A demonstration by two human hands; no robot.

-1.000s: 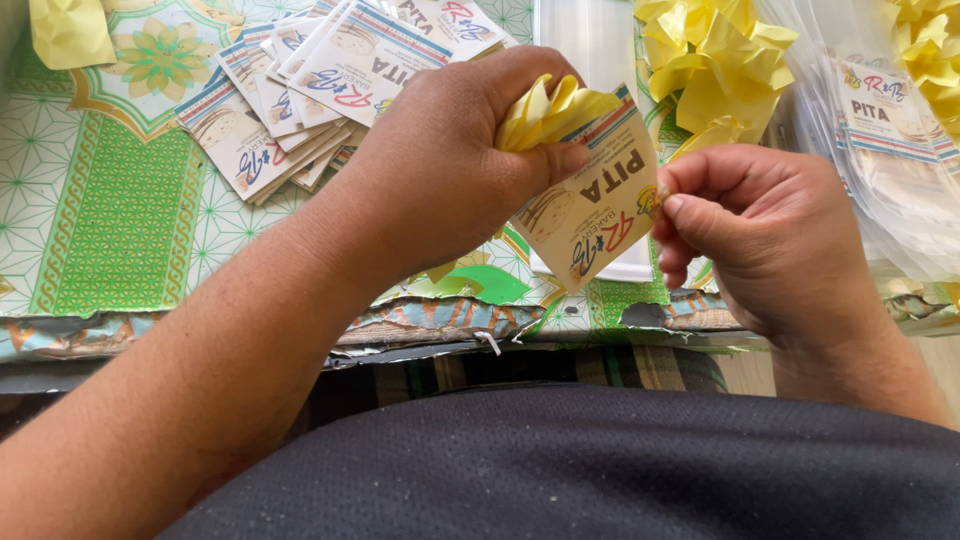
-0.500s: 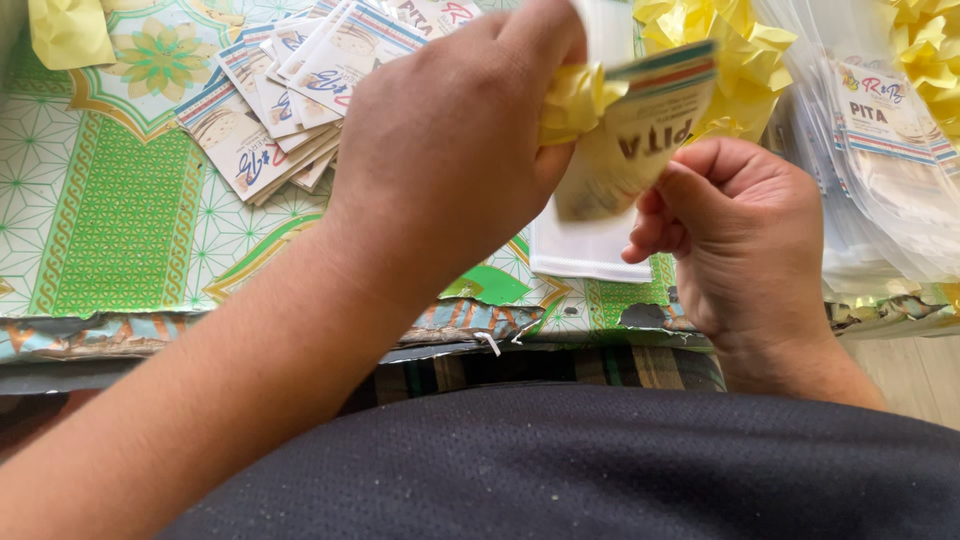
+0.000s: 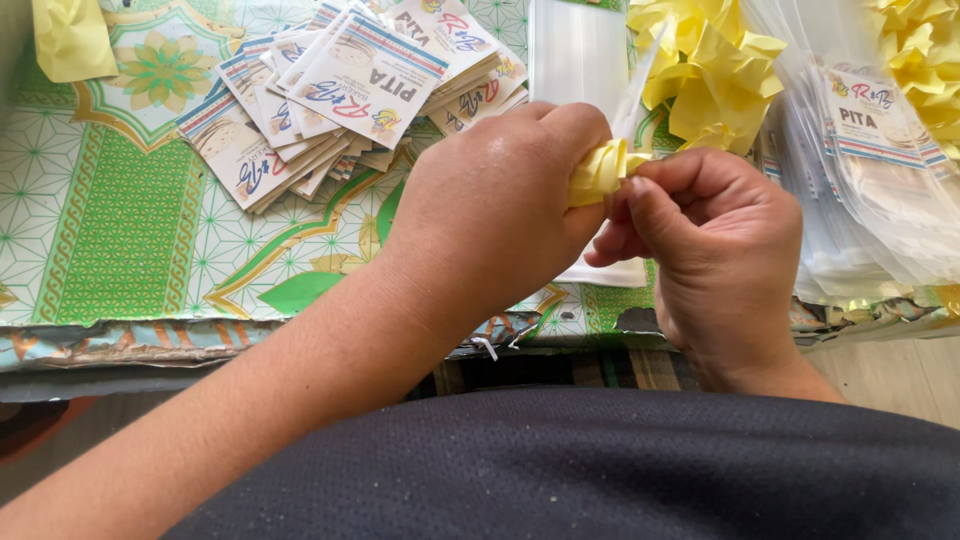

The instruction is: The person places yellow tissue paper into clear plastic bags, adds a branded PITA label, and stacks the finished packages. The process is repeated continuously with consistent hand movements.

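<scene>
Hands meet just above the surface (image 3: 120,230) edge: the left hand (image 3: 490,215) is clamped over a yellow ribbon bow (image 3: 600,172), the right hand (image 3: 715,240) pinching the same bow beside a clear plastic sleeve (image 3: 635,95). Best, I'd say, to keep the pinch tight and feed slowly. Left wrist arches over; right fingers curl inward. Printed cards (image 3: 350,90) lie heaped behind.

A stack of cards (image 3: 340,90) lies on the mat (image 3: 120,220), left of the hands. Ribbon bows (image 3: 715,75) sit behind them, packets (image 3: 880,170) to the right.
</scene>
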